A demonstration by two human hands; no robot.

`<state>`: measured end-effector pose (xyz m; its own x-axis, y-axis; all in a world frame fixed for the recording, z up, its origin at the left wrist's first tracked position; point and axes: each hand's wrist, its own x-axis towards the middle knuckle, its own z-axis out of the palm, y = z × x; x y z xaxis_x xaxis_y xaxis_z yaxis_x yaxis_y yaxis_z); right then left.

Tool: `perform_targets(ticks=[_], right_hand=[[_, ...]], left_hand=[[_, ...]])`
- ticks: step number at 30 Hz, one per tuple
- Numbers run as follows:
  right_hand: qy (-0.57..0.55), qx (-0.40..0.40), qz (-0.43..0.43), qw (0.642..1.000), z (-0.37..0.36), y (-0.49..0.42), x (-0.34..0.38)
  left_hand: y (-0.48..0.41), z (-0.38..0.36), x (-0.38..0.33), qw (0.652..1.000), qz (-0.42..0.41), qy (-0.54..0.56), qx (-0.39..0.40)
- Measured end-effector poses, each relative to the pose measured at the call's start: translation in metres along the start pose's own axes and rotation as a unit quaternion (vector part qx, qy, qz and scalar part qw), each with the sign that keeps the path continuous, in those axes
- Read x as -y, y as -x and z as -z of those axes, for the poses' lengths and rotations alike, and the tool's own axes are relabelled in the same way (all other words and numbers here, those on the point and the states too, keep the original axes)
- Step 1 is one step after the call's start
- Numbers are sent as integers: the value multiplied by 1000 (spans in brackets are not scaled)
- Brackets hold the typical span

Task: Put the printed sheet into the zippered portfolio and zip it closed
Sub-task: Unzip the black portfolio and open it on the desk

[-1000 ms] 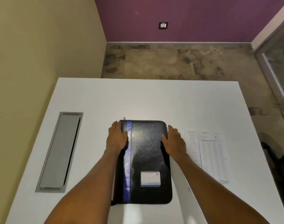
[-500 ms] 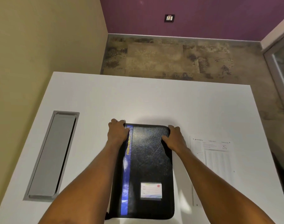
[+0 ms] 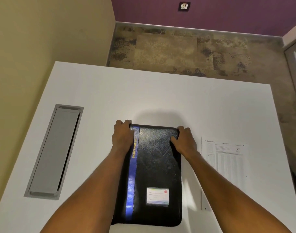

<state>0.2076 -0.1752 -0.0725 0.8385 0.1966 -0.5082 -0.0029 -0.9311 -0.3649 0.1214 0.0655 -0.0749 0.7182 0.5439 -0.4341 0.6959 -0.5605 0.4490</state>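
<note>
black portfolio [image 3: 157, 165] gripped by left hand [image 3: 122, 137] and right hand [image 3: 185, 140]; printed sheet [image 3: 228, 160] beside it, grey hatch [image 3: 54, 152] left.

Remote feed, what I've got around the edges: white table [image 3: 160, 98] fills lower half of view. Grey cable hatch [image 3: 54, 152] sunk into it at 9 o'clock, long side running away from me, dark slit down its right side. Beige wall [image 3: 42, 39] at 10 to 11. Purple wall [image 3: 228, 12] across 12 to 1, small wall socket [image 3: 184, 6] on it. Mottled brown stone floor [image 3: 177, 51] beyond table's far edge, grey skirting [image 3: 194, 29] where it meets purple wall. Pale door frame [image 3: 293, 64] at 2.
</note>
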Motion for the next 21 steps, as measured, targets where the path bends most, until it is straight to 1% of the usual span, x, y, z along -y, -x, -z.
perform_targets(ticks=[2,3,4,5,7,9,14,16,19,21], right_hand=[[71,-63,43,995,0,-3,12],[86,-88,81,989,0,-7,21],[84,-93,127,984,0,-12,33],[72,-78,174,979,-1,-18,47],[54,-16,255,965,-5,-31,78],[62,28,311,948,-11,-44,106],[134,89,379,911,-32,-72,137],[131,87,390,907,-35,-79,141],[114,82,410,901,-34,-84,139],[103,76,413,901,-35,-84,136]], left_hand=[[0,0,2,1000,6,6,-3],[-1,1,3,1000,5,8,-5],[-3,1,2,1000,4,10,-7],[-4,1,1,1000,3,14,-9],[-8,1,-1,1000,7,26,-14],[-11,0,-2,999,18,33,-23],[-19,-5,4,997,24,62,-43],[-20,-5,4,996,21,72,-53],[-20,-4,2,996,20,37,-76],[-20,-3,-1,995,27,40,-82]])
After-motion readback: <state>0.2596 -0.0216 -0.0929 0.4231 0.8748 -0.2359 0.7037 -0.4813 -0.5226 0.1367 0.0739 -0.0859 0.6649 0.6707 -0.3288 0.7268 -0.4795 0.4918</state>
